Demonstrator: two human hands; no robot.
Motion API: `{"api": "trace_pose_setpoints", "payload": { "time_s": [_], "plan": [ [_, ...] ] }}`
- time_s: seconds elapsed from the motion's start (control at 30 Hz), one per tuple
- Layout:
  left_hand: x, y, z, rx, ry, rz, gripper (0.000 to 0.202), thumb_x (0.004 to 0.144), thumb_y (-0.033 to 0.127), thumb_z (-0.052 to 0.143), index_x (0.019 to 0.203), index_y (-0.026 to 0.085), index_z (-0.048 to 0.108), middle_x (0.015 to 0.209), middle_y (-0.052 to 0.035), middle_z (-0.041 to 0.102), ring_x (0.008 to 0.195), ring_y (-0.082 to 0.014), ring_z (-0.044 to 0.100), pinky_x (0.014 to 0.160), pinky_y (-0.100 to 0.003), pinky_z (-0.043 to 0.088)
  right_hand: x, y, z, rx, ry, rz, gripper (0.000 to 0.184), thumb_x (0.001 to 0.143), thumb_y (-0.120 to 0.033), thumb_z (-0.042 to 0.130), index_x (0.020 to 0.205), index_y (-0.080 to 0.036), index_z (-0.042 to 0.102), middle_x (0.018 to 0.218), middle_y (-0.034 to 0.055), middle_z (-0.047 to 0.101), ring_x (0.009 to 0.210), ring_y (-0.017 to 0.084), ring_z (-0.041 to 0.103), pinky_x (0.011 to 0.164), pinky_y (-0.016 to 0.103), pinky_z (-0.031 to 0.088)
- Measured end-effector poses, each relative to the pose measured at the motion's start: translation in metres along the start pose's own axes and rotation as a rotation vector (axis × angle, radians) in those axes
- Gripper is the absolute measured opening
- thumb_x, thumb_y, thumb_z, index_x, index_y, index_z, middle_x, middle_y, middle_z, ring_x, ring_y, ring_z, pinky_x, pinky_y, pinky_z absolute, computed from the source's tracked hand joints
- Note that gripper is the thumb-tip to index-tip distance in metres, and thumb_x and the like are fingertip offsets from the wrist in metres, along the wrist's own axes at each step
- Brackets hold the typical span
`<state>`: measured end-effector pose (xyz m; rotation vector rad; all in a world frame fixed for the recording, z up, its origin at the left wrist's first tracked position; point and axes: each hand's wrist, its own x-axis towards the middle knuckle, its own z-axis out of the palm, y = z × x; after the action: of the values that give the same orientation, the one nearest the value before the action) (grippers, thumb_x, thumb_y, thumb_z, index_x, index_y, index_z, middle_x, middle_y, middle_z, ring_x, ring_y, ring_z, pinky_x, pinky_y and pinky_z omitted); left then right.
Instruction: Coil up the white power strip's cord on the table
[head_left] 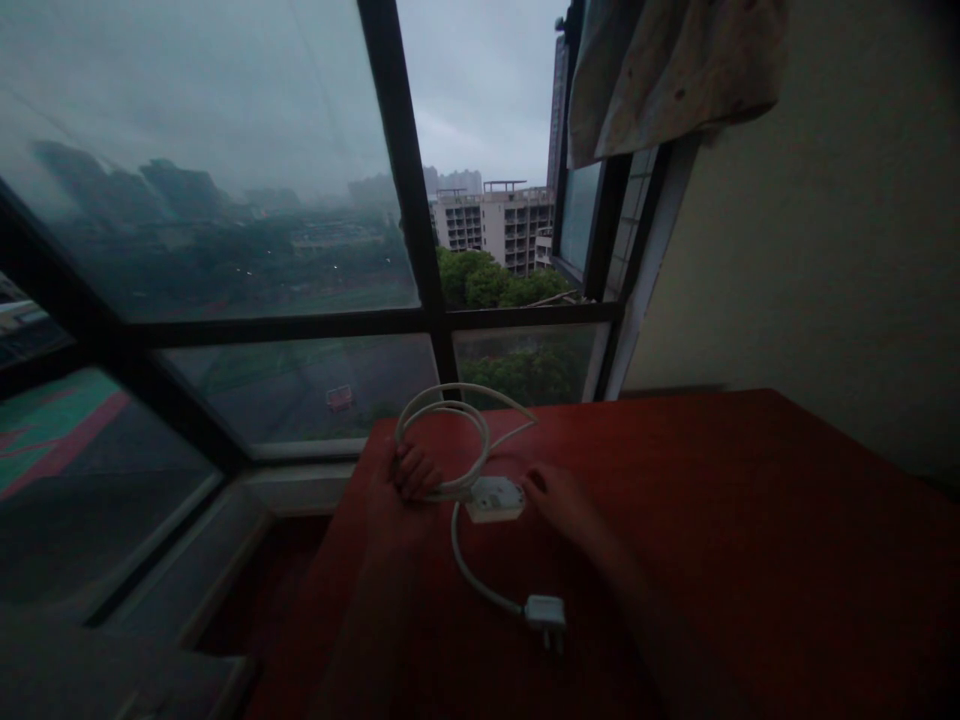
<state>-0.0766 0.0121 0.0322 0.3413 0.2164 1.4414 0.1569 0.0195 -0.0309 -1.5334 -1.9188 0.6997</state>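
1. A white cable [448, 402] lies at the far left end of a red table [750, 520], wound into a loose loop near the table's edge by the window [225, 200].
2. The left hand [415, 470] sits on the lower left of that loop. Its fingers are curled over the strands and pin them together against the tabletop. The light is dim, so the hold seems closed on the cable rather than plainly so.
3. A white socket block [495, 498] rests flat on the table just right of the left hand, where the loop ends.
4. The right hand [559, 500] lies low on the table just right of the block. Its fingers are stretched out and relaxed, their tips at the block's edge, and they grip nothing.
5. From the block, one run of cable curves toward the person and ends in a white plug [545, 611], which lies on the table with its pins pointing toward the person, well apart from both hands.
6. A pale cloth [675, 70] hangs at the top of the window beside a plain wall [825, 250]. Buildings [499, 225] and trees show outside under a grey sky.
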Motion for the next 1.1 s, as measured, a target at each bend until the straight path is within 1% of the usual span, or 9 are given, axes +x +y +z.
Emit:
{"api": "trace_pose_setpoints", "payload": {
  "time_s": [0.1, 0.23, 0.27, 0.33, 0.4, 0.53, 0.7, 0.97, 1.1],
  "plan": [
    [-0.003, 0.010, 0.002, 0.010, -0.012, 0.149, 0.028, 0.095, 0.028, 0.044, 0.069, 0.018, 0.042, 0.044, 0.0094, 0.035, 0.033, -0.0042, 0.031, 0.036, -0.018, 0.025, -0.019, -0.022, 0.001, -0.126, -0.218, -0.149, 0.017, 0.085, -0.027, 0.051, 0.086, -0.019, 0.066, 0.090, 0.0078, 0.069, 0.078, 0.019, 0.062, 0.067, 0.028, 0.041],
    [-0.004, 0.022, -0.001, 0.092, 0.016, 0.348, 0.030, 0.094, 0.029, 0.048, 0.067, 0.017, 0.044, 0.044, 0.0090, 0.034, 0.034, -0.0044, 0.030, 0.037, -0.019, 0.026, -0.051, -0.064, 0.019, -0.275, -0.358, -0.274, 0.026, 0.083, -0.042, 0.057, 0.094, -0.019, 0.064, 0.093, 0.0086, 0.069, 0.079, 0.022, 0.063, 0.062, 0.029, 0.042],
    [-0.004, 0.022, -0.002, 0.121, 0.033, 0.377, 0.030, 0.093, 0.030, 0.049, 0.066, 0.017, 0.044, 0.044, 0.0091, 0.033, 0.034, -0.0046, 0.030, 0.037, -0.019, 0.026, -0.057, -0.072, 0.026, -0.337, -0.397, -0.330, 0.027, 0.080, -0.037, 0.061, 0.099, -0.018, 0.063, 0.098, 0.0102, 0.068, 0.084, 0.024, 0.063, 0.063, 0.030, 0.043],
    [-0.002, 0.021, -0.002, 0.176, 0.068, 0.413, 0.030, 0.092, 0.031, 0.052, 0.066, 0.018, 0.045, 0.044, 0.0093, 0.032, 0.034, -0.0050, 0.028, 0.037, -0.019, 0.026, -0.064, -0.083, 0.038, -0.475, -0.431, -0.352, 0.023, 0.083, -0.018, 0.053, 0.104, -0.015, 0.062, 0.100, 0.0125, 0.067, 0.086, 0.025, 0.064, 0.064, 0.030, 0.043],
    [-0.002, 0.018, -0.001, 0.242, 0.103, 0.440, 0.029, 0.089, 0.032, 0.057, 0.066, 0.018, 0.046, 0.044, 0.0095, 0.031, 0.035, -0.0052, 0.027, 0.037, -0.019, 0.026, -0.065, -0.082, 0.040, -0.529, -0.451, -0.380, 0.027, 0.082, -0.008, 0.047, 0.105, -0.015, 0.061, 0.100, 0.0123, 0.067, 0.086, 0.024, 0.064, 0.065, 0.030, 0.044],
    [-0.001, 0.009, 0.007, 0.436, 0.209, 0.552, 0.030, 0.085, 0.031, 0.063, 0.064, 0.018, 0.047, 0.046, 0.0095, 0.032, 0.035, -0.0043, 0.027, 0.035, -0.017, 0.022, -0.060, -0.053, 0.011, -0.596, -0.387, -0.330, 0.028, 0.082, -0.007, 0.047, 0.103, -0.017, 0.062, 0.103, 0.0119, 0.065, 0.091, 0.024, 0.062, 0.076, 0.034, 0.044],
    [-0.001, -0.002, 0.010, 0.587, 0.253, 0.600, 0.028, 0.082, 0.030, 0.067, 0.066, 0.018, 0.048, 0.049, 0.0092, 0.035, 0.037, -0.0028, 0.029, 0.035, -0.015, 0.020, -0.069, 0.008, -0.039, -0.637, -0.212, -0.253, 0.031, 0.080, 0.000, 0.042, 0.092, -0.017, 0.065, 0.101, 0.0109, 0.064, 0.096, 0.023, 0.058, 0.090, 0.038, 0.040],
    [0.000, -0.006, 0.011, 0.647, 0.143, 0.347, 0.032, 0.078, 0.035, 0.070, 0.067, 0.018, 0.045, 0.048, 0.0102, 0.032, 0.036, -0.0028, 0.028, 0.035, -0.014, 0.022, -0.068, 0.122, -0.102, -0.608, 0.085, -0.273, 0.029, 0.082, -0.007, 0.041, 0.085, -0.017, 0.069, 0.116, 0.0159, 0.061, 0.112, 0.025, 0.053, 0.097, 0.040, 0.042],
    [0.002, -0.009, 0.006, 0.678, 0.056, 0.187, 0.032, 0.076, 0.041, 0.071, 0.073, 0.017, 0.049, 0.048, 0.0108, 0.033, 0.035, -0.0027, 0.027, 0.034, -0.014, 0.021, -0.070, 0.138, -0.103, -0.642, 0.125, -0.266, 0.038, 0.079, -0.004, 0.037, 0.096, -0.015, 0.069, 0.117, 0.0155, 0.062, 0.113, 0.026, 0.055, 0.098, 0.044, 0.043]
  ]
}}
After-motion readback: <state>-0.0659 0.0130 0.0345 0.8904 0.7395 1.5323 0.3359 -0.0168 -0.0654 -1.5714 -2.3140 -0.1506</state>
